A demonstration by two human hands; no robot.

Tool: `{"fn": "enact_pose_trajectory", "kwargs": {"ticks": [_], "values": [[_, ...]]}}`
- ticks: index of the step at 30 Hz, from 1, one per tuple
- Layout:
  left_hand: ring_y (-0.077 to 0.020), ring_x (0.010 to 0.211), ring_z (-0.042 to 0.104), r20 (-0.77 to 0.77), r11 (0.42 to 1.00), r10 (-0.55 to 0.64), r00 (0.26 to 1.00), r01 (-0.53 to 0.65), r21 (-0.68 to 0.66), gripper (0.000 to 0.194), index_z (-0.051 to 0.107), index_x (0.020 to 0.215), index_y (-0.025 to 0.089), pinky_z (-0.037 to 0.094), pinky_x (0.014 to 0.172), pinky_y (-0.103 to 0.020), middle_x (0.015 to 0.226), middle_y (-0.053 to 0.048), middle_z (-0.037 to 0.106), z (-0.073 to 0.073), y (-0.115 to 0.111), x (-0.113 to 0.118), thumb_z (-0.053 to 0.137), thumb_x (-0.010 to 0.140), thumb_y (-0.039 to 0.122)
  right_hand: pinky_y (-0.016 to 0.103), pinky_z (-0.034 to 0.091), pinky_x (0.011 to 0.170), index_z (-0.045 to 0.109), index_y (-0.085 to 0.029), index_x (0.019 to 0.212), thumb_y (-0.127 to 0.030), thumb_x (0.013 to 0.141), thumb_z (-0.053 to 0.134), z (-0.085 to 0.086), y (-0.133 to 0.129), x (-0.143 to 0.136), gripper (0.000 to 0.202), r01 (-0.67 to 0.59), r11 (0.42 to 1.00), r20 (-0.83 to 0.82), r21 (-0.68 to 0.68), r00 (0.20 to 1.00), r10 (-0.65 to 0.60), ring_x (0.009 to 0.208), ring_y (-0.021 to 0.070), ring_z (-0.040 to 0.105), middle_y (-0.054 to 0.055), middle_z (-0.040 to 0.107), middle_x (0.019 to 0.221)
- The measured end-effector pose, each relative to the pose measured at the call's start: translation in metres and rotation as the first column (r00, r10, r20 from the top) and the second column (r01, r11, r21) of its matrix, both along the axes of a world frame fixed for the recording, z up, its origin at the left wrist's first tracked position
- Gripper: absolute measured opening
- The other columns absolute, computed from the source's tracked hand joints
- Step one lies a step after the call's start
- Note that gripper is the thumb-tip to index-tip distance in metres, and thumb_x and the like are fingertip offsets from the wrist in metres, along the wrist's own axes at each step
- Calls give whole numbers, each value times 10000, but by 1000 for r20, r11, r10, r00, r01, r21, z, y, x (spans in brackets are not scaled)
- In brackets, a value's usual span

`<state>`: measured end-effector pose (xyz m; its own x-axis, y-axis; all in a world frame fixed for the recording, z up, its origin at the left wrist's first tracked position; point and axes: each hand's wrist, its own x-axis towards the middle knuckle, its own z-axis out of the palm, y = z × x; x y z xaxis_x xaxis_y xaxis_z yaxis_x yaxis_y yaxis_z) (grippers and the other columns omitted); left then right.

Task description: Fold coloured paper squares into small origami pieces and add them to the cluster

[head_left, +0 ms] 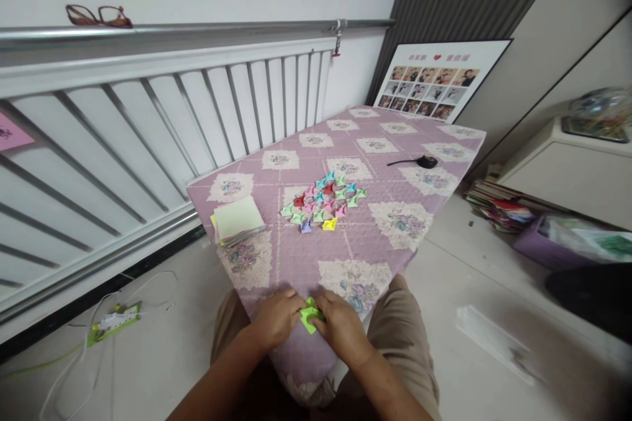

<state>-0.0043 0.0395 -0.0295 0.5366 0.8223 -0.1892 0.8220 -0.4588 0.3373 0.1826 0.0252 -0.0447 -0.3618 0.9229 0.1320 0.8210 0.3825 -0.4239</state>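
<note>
Folding seems unfinished: a creased lime-green paper piece is gripped by left hand and right hand, near. Farther, small multicoloured folded-paper shapes seem finished; left, flat pale-yellow stacked sheets are unfolded.

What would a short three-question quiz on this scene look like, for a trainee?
1. What colour is the sheet held between the left hand and the right hand?
2. True or false: in the picture, the paper stack lies to the left of the small folded pieces.
3. Fill in: a pair of ____ rests on the metal pipe above the radiator.

Key: 1. Bright green. 2. True. 3. Glasses.
</note>
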Motion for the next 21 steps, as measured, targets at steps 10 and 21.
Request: {"fn": "enact_pose_trajectory", "kwargs": {"ticks": [10,21], "values": [[-161,832,575,-57,1000,7,998,-5,28,190,617,939,223,418,688,-252,983,-21,613,-2,-4,1,429,942,254,252,433,662,571,-206,734,-206,875,575,-16,0,10,142,-101,986,-14,135,995,104,723,156,563,8,568,749],[-188,894,565,-164,993,-39,986,57,107,192,632,956,216,421,733,-282,995,-34,622,-12,-12,3,445,947,258,278,382,662,618,-204,731,-182,960,418,-7,-7,14,304,-211,953,74,219,977,199,706,165,504,12,573,729]]}}
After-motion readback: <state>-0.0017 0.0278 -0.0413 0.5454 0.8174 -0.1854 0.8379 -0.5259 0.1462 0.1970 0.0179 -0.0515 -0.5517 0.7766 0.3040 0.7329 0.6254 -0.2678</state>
